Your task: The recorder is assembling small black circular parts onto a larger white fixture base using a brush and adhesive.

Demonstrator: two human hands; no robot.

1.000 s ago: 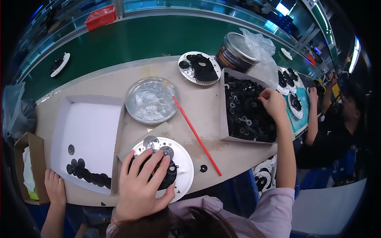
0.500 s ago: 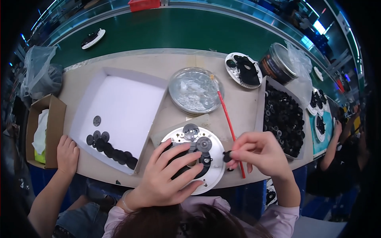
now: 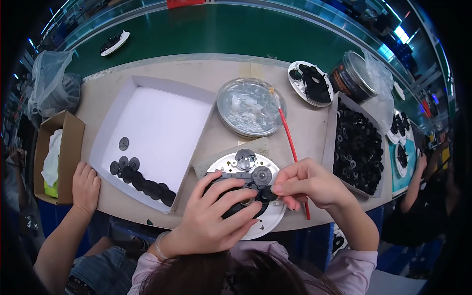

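White and round, the plate (image 3: 276,214) lay at the near edge of the table (image 3: 307,129) beneath the left hand (image 3: 216,214), its fingers spread, while the right hand (image 3: 309,185) pinched a small black disc (image 3: 266,193) at the plate's right side, just beside a grey gear (image 3: 261,175)

The white plate (image 3: 274,214) is looking like smooth plastic. The grey wheel (image 3: 261,176) is looking like dull plastic too. The clear goo (image 3: 241,108) is shining, wet and lumpy. The brown box (image 3: 73,162) is looking like dull card. The bag (image 3: 51,78) is wrinkling like thin, see-through plastic. The bench (image 3: 152,69) is looking smooth and matt.
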